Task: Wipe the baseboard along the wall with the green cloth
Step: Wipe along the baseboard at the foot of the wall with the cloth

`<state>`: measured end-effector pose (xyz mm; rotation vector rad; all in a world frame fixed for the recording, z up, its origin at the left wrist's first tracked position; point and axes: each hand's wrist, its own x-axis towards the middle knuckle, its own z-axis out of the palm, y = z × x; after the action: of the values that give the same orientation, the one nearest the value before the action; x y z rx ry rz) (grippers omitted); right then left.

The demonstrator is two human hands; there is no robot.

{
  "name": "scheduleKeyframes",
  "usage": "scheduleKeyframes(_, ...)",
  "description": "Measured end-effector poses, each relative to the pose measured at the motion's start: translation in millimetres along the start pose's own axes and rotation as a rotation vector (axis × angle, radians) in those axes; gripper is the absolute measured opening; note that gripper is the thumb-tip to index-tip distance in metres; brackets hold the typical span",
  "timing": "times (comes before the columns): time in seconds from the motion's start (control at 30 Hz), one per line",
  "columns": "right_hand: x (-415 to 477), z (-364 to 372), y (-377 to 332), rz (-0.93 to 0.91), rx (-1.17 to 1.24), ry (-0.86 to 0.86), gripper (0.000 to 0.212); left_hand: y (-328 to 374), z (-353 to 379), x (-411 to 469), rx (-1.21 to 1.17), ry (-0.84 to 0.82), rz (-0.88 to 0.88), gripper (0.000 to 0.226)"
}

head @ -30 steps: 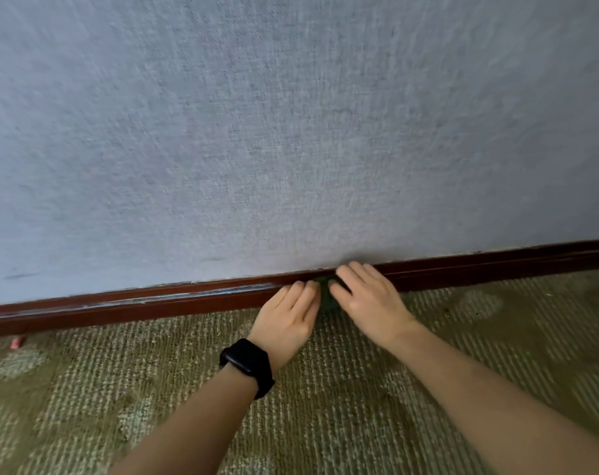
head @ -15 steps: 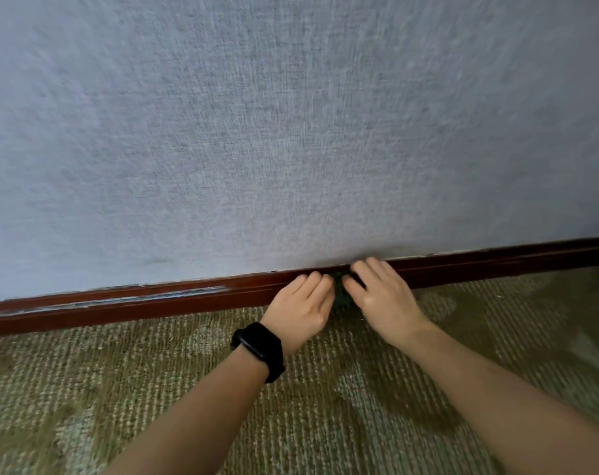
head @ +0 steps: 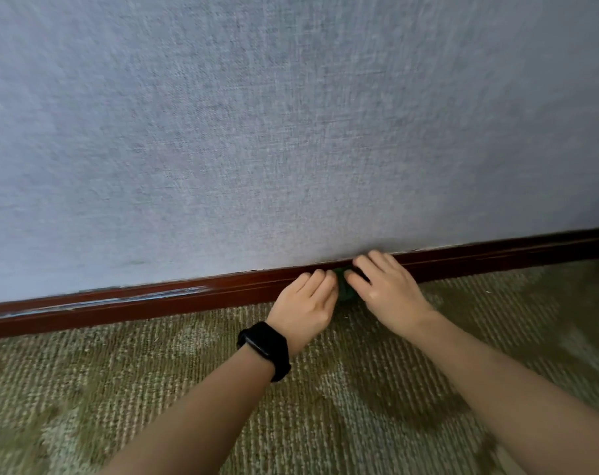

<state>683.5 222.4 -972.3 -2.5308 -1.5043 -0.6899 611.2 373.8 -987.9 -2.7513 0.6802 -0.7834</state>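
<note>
left hand [head: 305,305] and right hand [head: 389,289] both pressing green cloth [head: 346,290] against baseboard [head: 154,303] | fingers [head: 377,261] curling round it, apparently pinching

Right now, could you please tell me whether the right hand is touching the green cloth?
Touching. In the head view the right hand lays its thumb and fingers directly on the green cloth, with no gap.

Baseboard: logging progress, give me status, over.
Right hand pinches cloth on baseboard. Left hand against cloth, grip unclear. No obstacle seen along it.
</note>
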Motion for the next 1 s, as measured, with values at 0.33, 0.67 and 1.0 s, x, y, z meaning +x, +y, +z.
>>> scheduleKeyframes(0.33, 8, 11, -22, 0.058, 0.007, 0.033, 0.008, -18, -7, -12, 0.025, -0.059, 0.059, 0.035)
scheduleKeyframes(0.67, 13, 6, -27, 0.024, -0.012, -0.012, 0.036, -15, -10, -21, 0.010, -0.047, -0.007, 0.032)
scheduleKeyframes(1.0, -12, -1, 5, 0.131, -0.010, -0.072, 0.032, 7, 1, 19, -0.039, -0.008, 0.008, 0.032)
